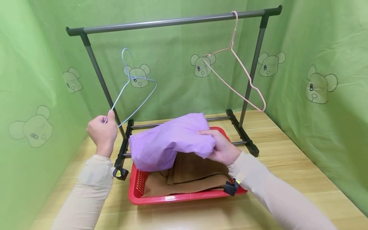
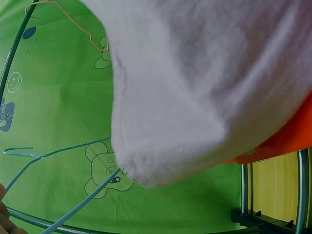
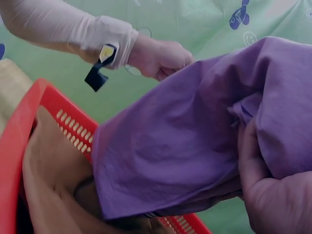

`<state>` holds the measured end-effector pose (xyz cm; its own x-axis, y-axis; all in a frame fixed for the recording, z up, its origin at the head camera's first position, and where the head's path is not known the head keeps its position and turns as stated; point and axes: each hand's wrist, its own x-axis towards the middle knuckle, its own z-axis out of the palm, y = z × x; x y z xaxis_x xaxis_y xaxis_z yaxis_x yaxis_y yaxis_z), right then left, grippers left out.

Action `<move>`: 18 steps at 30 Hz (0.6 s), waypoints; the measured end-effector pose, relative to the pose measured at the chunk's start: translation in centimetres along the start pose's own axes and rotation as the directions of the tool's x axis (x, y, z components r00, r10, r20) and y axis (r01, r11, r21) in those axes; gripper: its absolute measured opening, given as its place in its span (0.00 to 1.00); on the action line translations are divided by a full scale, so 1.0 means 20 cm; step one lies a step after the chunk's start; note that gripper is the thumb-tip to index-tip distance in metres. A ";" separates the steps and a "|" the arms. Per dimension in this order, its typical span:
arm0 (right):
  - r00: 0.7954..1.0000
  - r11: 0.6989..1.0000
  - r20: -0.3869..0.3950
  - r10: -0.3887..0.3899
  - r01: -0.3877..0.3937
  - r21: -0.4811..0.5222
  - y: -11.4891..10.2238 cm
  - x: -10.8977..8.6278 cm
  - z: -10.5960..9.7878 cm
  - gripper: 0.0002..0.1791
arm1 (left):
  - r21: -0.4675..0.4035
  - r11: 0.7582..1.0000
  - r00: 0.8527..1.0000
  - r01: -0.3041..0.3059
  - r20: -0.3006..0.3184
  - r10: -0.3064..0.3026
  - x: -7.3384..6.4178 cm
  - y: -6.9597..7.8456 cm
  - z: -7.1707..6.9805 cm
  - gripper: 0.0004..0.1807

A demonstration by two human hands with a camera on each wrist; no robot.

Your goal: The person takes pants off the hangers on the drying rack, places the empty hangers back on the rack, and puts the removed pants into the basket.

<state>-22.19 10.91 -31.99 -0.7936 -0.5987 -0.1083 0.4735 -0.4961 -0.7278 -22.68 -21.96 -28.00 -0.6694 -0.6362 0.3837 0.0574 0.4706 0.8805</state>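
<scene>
In the head view my left hand (image 1: 103,130) grips one lower corner of a light blue wire hanger (image 1: 142,103), its hook pointing up and hanging on nothing. My right hand (image 1: 222,147) holds a folded purple garment (image 1: 175,137) above the basket, thumb on top of the cloth. The garment's kind cannot be told. In the right wrist view the purple cloth (image 3: 161,141) drapes away from my right hand (image 3: 273,190). The left wrist view shows the cloth (image 2: 195,97) large and pale, close to the blue hanger (image 2: 80,204).
Below the garment stands a red basket (image 1: 184,197) with brown cloth (image 1: 198,169) in it. Behind is a grey and black clothes rack (image 1: 172,22), with a pink hanger (image 1: 227,83) on its rail at the right. Green bear-print fabric (image 1: 325,127) surrounds the wooden surface (image 1: 281,159).
</scene>
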 end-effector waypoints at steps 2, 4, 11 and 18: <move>1.000 1.000 -0.004 0.010 -0.010 -0.013 -0.01 -0.01 -0.02 0.19 | 0.004 1.000 1.000 -0.007 -0.002 0.007 -0.01 0.01 0.01 0.19; 1.000 0.999 -0.014 0.018 -0.018 -0.028 -0.02 -0.01 -0.03 0.20 | 0.002 1.000 1.000 -0.009 -0.004 0.009 0.00 0.01 0.01 0.19; 0.997 0.997 -0.060 0.047 -0.051 -0.062 -0.04 -0.03 -0.06 0.23 | -0.004 1.000 1.000 -0.017 -0.004 0.017 0.00 0.02 0.01 0.19; 0.991 0.987 -0.084 0.102 -0.111 -0.114 -0.04 -0.07 -0.10 0.25 | 0.009 1.000 1.000 -0.005 0.009 0.005 -0.01 0.00 0.00 0.19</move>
<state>-22.18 13.45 -32.70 -0.7705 -0.5913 -0.2381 0.5119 -0.3514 -0.7839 -22.45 -21.84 -28.04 -0.6761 -0.6280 0.3853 0.0540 0.4794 0.8760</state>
